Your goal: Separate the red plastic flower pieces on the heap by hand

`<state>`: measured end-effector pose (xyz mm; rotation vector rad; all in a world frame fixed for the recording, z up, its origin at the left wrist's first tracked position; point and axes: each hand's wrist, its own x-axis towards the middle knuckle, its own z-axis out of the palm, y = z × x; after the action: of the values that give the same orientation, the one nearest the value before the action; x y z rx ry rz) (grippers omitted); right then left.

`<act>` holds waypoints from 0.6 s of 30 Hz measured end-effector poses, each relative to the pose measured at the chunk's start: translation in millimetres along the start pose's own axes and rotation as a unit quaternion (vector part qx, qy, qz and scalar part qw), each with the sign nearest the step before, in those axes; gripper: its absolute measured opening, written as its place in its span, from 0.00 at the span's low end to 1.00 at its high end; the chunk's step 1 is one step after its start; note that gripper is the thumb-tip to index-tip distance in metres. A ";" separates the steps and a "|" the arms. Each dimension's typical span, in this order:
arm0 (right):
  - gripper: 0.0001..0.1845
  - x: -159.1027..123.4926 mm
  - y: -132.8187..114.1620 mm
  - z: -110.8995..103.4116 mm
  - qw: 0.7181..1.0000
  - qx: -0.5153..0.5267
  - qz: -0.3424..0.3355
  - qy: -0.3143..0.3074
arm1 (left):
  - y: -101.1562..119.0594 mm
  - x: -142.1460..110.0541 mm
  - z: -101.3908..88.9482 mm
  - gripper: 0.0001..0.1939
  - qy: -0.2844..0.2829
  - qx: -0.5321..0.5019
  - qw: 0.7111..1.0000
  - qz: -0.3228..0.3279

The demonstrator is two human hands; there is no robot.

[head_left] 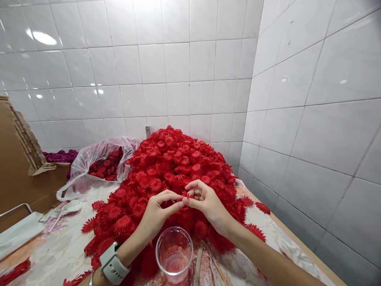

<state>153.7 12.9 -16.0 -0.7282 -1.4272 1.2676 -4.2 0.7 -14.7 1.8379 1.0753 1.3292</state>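
Observation:
A small red artificial flower [187, 194], mostly hidden by fingers, is pinched between my two hands. My left hand [162, 208] comes in from the lower left, its thumb and forefinger pressed together at the flower. From the other side my right hand [205, 200] grips it with the fingertips, the fingers curled. Behind and under both hands rises a large heap of red flowers [175, 163] with fringed petals. Just below them, on the near side, stands a clear plastic cup [174, 254] with a little reddish, see-through content at its bottom.
Thin sticks [199, 262] lie right of the cup. At the back left are an opened clear plastic bag [80, 167] of darker red flowers, purple flowers [59, 156] and a cardboard box [18, 167]. A white tray [20, 234] sits far left. Tiled walls [178, 63] border the table.

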 end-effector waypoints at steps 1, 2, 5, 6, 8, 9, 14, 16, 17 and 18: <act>0.18 -0.8 -0.6 0.4 1.000 0.007 0.000 -0.008 | 0.2 0.2 0.1 0.06 0.005 0.005 1.000 -0.003; 0.16 -1.5 -1.2 0.7 1.000 0.011 0.001 -0.012 | 0.3 0.4 0.1 0.06 0.015 0.010 1.000 -0.007; 0.13 -2.4 -1.5 1.6 1.000 0.007 0.000 -0.011 | -0.6 1.2 -0.6 0.06 0.047 0.017 0.998 -0.022; 0.13 -2.3 -1.0 1.8 1.000 0.000 -0.003 -0.007 | -1.4 1.6 -1.3 0.06 0.057 0.015 0.998 -0.030; 0.12 -1.2 0.3 1.4 1.000 -0.021 -0.014 0.006 | -3.3 2.7 -3.1 0.07 0.076 0.009 0.996 -0.047; 0.11 -0.3 0.7 0.6 0.999 -0.036 -0.023 0.017 | -4.3 3.4 -4.2 0.08 0.089 0.005 0.995 -0.053; 0.06 5.2 -4.5 -10.7 0.974 -0.152 -0.114 0.126 | -7.9 6.7 -8.4 0.10 0.135 -0.006 0.989 -0.067; 0.09 5.7 -8.8 -14.9 0.951 -0.221 -0.144 0.163 | -8.2 7.0 -8.3 0.09 0.127 -0.002 0.990 -0.068; 0.11 5.1 -10.6 -15.8 0.936 -0.259 -0.164 0.176 | -8.0 6.8 -7.9 0.09 0.120 0.003 0.991 -0.065; 0.13 3.9 -12.1 -15.5 0.920 -0.293 -0.187 0.182 | -7.8 6.4 -7.3 0.08 0.112 0.009 0.992 -0.058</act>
<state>169.5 18.3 -5.0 -0.9679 -1.5421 0.3686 -12.1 10.2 -16.2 1.6393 1.2945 1.4852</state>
